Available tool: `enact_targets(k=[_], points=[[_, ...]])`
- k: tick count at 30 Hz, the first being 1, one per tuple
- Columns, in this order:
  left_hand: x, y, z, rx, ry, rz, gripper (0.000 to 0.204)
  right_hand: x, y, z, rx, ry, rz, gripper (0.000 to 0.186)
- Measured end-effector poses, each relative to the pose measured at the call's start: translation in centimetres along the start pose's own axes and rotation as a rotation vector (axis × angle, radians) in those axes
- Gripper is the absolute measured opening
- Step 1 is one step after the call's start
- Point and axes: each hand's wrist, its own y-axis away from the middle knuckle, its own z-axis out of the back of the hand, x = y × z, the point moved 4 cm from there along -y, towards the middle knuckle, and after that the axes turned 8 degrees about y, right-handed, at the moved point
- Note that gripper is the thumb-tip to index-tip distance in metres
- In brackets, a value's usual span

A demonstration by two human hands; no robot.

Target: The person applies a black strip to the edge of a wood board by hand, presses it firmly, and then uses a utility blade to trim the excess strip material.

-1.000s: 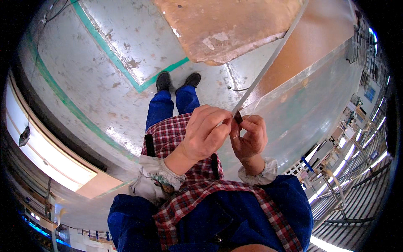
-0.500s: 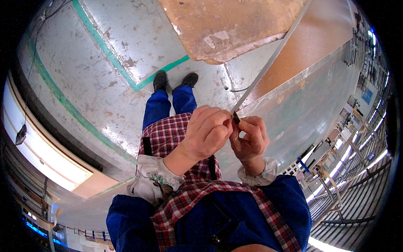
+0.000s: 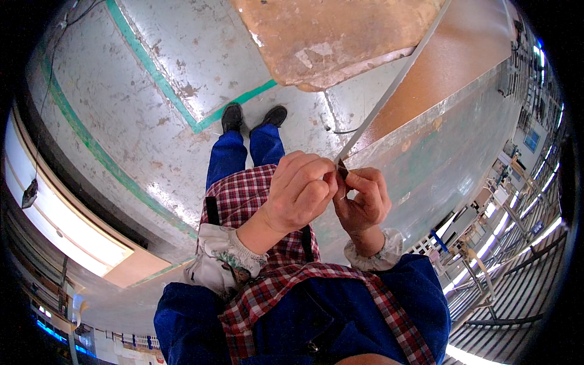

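The brown panel (image 3: 420,91) slants to a near corner at the fingertips. There the left hand (image 3: 299,193) arches knuckles-up, fingers curled, its grip hidden from view, while the smaller-looking right hand (image 3: 365,198), thumb bent, pinches a dark strip (image 3: 342,169) beside the corner.

Glossy, smooth-looking brown panel (image 3: 435,76)

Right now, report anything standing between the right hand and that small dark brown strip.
Nothing visible does: the right hand pinches the small dark brown strip directly. The left hand, close beside it near the corner of the glossy brown panel, hides whatever lies behind.
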Motion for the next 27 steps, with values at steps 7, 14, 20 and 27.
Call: enact_targets(k=[7,14,20,27], points=[[0.5,-0.1,0.0,-0.014,0.022,-0.007,0.038,0.4,-0.1,0.0,0.029,0.086,-0.027,0.021],[0.7,-0.1,-0.1,-0.008,0.025,-0.012,0.040,-0.2,0.3,-0.3,0.054,0.100,-0.018,0.032],[0.7,0.9,0.6,-0.014,0.040,-0.006,0.037,-0.9,0.9,-1.1,0.153,0.132,-0.053,0.030],[1.2,1.7,1.5,-0.043,0.032,0.105,0.033,-0.1,0.4,0.0,0.001,0.097,0.080,0.023]])
